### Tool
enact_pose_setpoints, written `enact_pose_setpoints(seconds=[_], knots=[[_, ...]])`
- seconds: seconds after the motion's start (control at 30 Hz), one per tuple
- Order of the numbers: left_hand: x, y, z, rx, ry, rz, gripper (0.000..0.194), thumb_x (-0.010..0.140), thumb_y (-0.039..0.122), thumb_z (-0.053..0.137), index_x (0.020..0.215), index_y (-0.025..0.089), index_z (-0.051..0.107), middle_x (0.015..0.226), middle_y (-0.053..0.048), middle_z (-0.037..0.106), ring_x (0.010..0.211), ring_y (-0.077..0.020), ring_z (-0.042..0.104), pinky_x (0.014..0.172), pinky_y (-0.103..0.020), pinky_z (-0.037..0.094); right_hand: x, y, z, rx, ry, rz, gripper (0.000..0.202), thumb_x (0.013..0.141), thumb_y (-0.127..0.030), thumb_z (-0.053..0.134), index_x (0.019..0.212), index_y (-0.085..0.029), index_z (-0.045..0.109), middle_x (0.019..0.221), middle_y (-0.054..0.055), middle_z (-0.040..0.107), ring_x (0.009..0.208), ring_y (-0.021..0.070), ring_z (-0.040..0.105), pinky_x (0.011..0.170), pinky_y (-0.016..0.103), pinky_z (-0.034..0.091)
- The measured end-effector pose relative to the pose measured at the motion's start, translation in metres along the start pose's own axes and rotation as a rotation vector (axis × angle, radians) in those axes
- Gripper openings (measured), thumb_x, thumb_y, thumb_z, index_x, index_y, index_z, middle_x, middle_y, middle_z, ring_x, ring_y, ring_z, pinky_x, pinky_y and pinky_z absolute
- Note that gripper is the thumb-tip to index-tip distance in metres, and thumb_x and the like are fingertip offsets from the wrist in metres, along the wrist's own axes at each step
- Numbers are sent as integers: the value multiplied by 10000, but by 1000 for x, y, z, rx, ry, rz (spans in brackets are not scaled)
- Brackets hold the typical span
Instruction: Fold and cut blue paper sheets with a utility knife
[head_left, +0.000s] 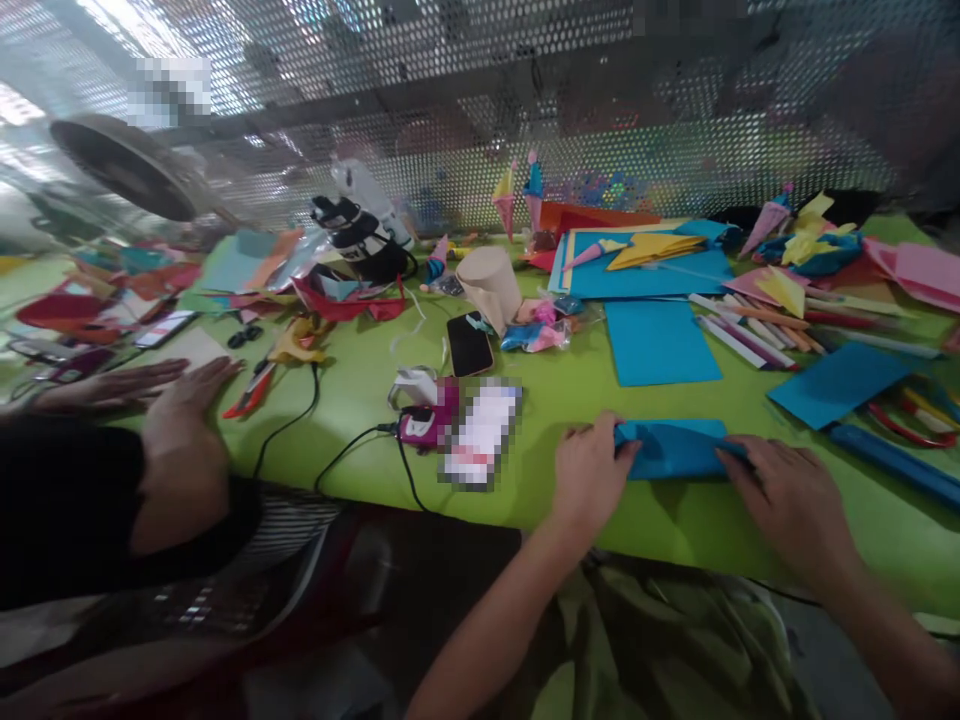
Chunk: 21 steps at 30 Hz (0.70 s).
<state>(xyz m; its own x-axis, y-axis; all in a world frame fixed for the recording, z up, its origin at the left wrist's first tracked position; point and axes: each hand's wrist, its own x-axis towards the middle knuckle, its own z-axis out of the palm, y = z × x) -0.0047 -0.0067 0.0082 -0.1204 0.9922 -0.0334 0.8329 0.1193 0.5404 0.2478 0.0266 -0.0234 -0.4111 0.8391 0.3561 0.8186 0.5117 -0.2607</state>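
Observation:
A blue sheet of paper (679, 455) lies near the table's front edge, its near side curled up and over. My left hand (596, 465) pinches its left end between thumb and fingers. At the opposite end, my right hand (787, 490) grips the raised edge in the same way. Just beyond them a flat blue square of paper (662, 342) rests on the green table (540, 505). Another blue sheet (840, 382) lies to the right of it, beyond my right hand.
A blurred-screen phone (482, 432) and a purple glue-gun-like device with cables (426, 415) are left of my hands. A black phone (470, 345), a paper roll (489, 280), rolled paper sticks (772, 325) and folded cones stand farther back. At left a co-worker's hands (184, 390) press on paper.

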Motion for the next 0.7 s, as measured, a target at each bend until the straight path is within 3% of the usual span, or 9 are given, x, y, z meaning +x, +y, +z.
enact_pose_setpoints(seconds=[0.23,0.4,0.57,0.7], knots=[[-2,5,-1,51,-17,-25,388,1001,322,717,1346,229,566,1061,-68,822,1052,-307,764,926,-455,519,0,5,-3,-39,-66,2,525,1112,-593,347,1062,-187,676,978,128,800,866,335,752,734,423,492],[-5,5,-5,-12,-18,-37,259,1056,243,600,1314,220,578,989,-41,803,960,-276,756,882,-454,514,7,6,-5,-6,-123,31,508,1095,-648,320,959,-242,595,837,72,753,734,312,729,629,390,459],[-7,4,-6,-76,26,-30,211,1046,195,579,1255,223,585,922,-16,786,890,-256,739,864,-449,500,11,1,-6,-1,-138,63,460,1079,-639,310,793,-299,429,639,33,612,575,299,635,549,384,354],[-9,2,-2,-76,71,-10,174,1032,193,599,1202,231,603,894,-9,775,844,-237,724,812,-418,482,11,-1,-9,45,-161,103,403,1074,-596,338,801,-311,418,644,39,606,557,296,605,545,393,338]])
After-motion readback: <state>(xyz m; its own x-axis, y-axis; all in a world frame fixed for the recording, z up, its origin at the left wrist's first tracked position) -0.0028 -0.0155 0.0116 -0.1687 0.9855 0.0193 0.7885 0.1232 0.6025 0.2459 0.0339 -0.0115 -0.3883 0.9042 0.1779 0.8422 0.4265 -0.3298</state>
